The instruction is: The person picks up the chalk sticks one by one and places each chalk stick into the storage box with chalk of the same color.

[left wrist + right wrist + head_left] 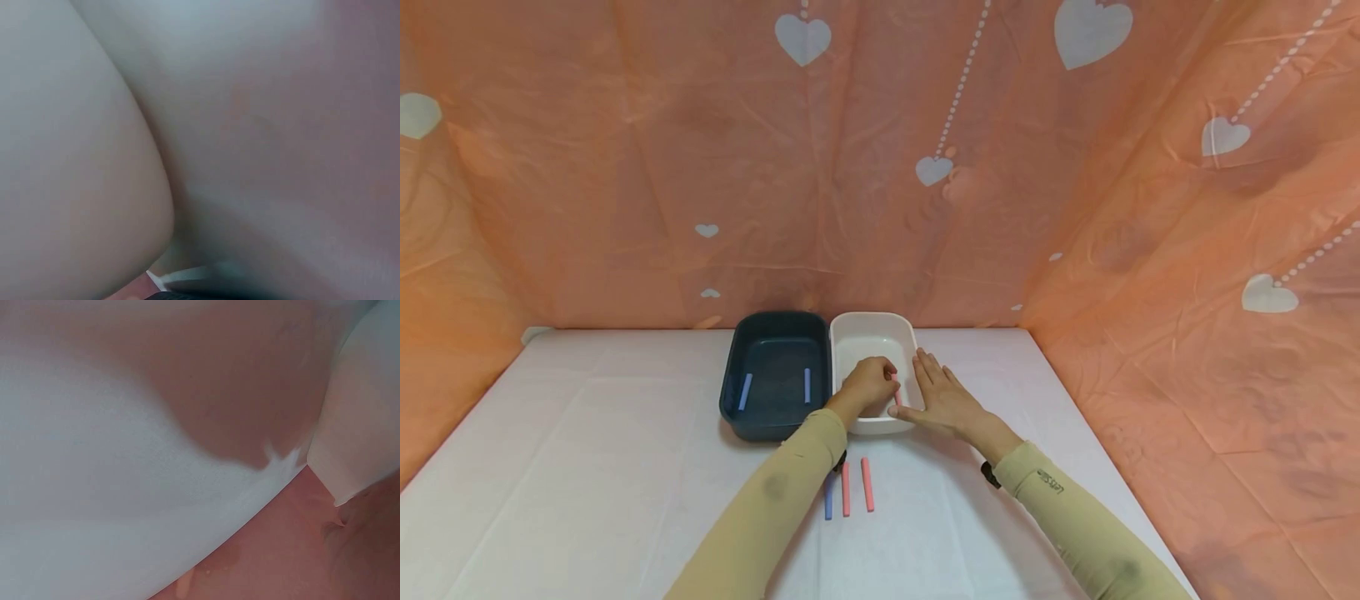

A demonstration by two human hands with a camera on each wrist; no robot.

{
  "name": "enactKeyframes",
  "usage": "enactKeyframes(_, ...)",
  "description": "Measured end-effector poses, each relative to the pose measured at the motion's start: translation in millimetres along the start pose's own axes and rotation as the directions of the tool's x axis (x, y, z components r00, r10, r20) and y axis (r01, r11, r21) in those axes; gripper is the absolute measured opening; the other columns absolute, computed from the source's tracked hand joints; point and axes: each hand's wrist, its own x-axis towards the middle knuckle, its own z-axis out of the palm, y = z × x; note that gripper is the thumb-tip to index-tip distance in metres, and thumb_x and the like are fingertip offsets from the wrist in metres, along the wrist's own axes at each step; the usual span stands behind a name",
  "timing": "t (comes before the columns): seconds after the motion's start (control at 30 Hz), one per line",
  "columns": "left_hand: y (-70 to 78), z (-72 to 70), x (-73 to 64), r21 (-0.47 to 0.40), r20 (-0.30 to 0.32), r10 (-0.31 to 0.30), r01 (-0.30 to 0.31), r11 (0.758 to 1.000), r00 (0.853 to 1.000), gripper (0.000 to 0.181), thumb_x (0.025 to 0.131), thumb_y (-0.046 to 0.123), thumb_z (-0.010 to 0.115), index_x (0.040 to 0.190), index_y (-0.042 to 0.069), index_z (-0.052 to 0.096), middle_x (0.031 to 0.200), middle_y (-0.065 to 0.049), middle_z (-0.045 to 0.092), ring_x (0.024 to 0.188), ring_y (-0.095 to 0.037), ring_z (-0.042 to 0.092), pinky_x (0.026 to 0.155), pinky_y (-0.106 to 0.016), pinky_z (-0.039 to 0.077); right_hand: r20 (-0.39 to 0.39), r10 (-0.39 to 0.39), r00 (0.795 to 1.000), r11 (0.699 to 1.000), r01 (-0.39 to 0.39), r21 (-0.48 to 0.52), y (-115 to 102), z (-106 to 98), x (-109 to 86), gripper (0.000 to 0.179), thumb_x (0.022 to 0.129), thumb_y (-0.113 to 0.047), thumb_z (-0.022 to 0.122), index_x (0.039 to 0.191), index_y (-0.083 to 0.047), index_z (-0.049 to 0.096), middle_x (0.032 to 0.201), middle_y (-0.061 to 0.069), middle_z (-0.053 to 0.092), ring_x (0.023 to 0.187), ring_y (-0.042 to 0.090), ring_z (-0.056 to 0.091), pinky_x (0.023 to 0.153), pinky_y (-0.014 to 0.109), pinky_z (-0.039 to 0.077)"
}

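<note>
My left hand (867, 385) reaches into the white tray (872, 427) and pinches a pink chalk stick (897, 390) near the tray's right side. With straight, spread fingers, my right hand (949, 403) lies against the right edge of the white tray, its thumb close to the lower end of that stick. On the table in front, two more pink chalk sticks (867, 484) and a blue chalk stick (828, 498) lie side by side, the blue one partly behind the left forearm. Neither wrist view shows the fingers.
A dark blue tray (727, 400) stands directly left of the white one, with two blue sticks (807, 386) lying apart in it. White cloth covers the table (587, 467). An orange curtain with hearts (865, 208) encloses the back and sides.
</note>
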Motion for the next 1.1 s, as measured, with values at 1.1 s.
enactKeyframes(1.1,12.2,-8.6,-18.0,-0.038,-0.08,0.152,-0.155,0.987,0.985,0.031,0.097,0.013,0.067,0.124,-0.001,0.069,0.11,-0.016,0.064,0.102,-0.03,0.064,0.093,-0.043,0.053,0.006,-0.004,1.0,1.0,0.004,0.002,0.2,0.9,-0.6,0.108,0.098,-0.07,0.051,0.163,0.004,0.007,0.173,0.018,0.0,0.16,0.033,0.004,0.128,0.051,0.009)
